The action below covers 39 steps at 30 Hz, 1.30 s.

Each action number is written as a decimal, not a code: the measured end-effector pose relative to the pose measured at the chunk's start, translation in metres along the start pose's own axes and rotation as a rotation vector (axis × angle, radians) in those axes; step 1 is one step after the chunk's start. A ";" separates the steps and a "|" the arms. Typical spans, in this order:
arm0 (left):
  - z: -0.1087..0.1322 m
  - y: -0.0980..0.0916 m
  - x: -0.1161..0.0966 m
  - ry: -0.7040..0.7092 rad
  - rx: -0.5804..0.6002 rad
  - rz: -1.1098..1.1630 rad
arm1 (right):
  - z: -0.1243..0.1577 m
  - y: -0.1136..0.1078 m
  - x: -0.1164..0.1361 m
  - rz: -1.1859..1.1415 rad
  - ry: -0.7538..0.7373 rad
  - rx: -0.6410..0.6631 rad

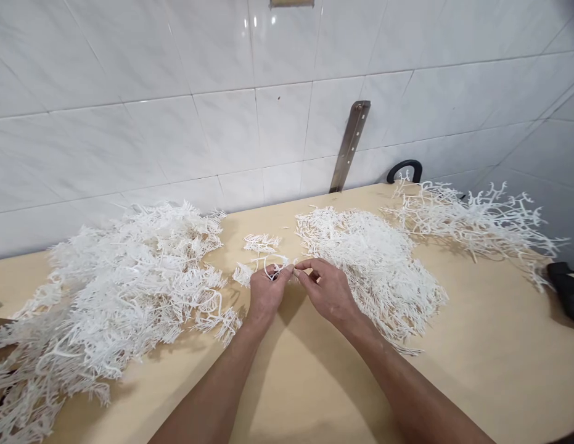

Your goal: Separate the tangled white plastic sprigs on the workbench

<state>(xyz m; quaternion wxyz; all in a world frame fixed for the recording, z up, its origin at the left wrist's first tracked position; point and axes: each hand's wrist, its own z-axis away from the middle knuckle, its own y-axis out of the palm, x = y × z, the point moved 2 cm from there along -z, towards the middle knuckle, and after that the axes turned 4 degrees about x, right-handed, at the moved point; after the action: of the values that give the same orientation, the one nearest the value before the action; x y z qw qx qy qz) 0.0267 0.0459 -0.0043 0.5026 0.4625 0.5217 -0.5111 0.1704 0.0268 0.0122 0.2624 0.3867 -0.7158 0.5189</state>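
My left hand (267,293) and my right hand (327,290) meet over the middle of a tan table (476,357). Both pinch a small white plastic sprue piece (272,266) between thumb and fingers, the fingers closed on it. A large heap of white comb-like plastic pieces (115,296) lies to the left of my hands. Another dense pile of the same pieces (374,259) lies just right of my right hand, touching it. A few loose comb pieces (261,242) lie beyond my fingertips.
Bare white branch-like runners (471,216) are heaped at the far right. A black object (566,287) sits at the right edge, and a black handle (404,168) shows behind the table. A metal strip (350,145) leans on the white tiled wall.
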 end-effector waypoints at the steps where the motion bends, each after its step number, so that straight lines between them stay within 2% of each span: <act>1: 0.000 0.000 0.000 -0.003 0.010 0.001 | 0.000 -0.001 0.000 -0.009 -0.003 -0.009; 5: 0.000 -0.001 -0.002 -0.019 0.041 0.044 | -0.002 -0.003 0.002 -0.039 -0.003 0.000; 11: 0.001 -0.002 -0.006 -0.091 0.056 0.152 | -0.004 -0.005 -0.003 -0.132 0.128 0.091; 20: 0.004 -0.003 -0.018 -0.060 0.136 0.130 | -0.004 -0.005 -0.003 -0.130 0.103 0.173; 26: 0.002 -0.003 -0.015 -0.046 0.155 0.016 | -0.004 -0.006 -0.005 -0.101 0.127 0.237; 32: 0.001 -0.005 -0.014 -0.076 0.126 -0.013 | -0.006 -0.011 -0.004 -0.104 0.160 0.199; 39: 0.000 -0.008 -0.015 -0.158 0.191 0.015 | -0.005 -0.011 -0.003 -0.078 0.146 0.209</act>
<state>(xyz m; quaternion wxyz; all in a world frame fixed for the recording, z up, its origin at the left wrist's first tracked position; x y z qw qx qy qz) 0.0201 0.0458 0.0116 0.4994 0.4705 0.4260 -0.5897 0.1813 0.0300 0.0175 0.2921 0.4008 -0.6212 0.6068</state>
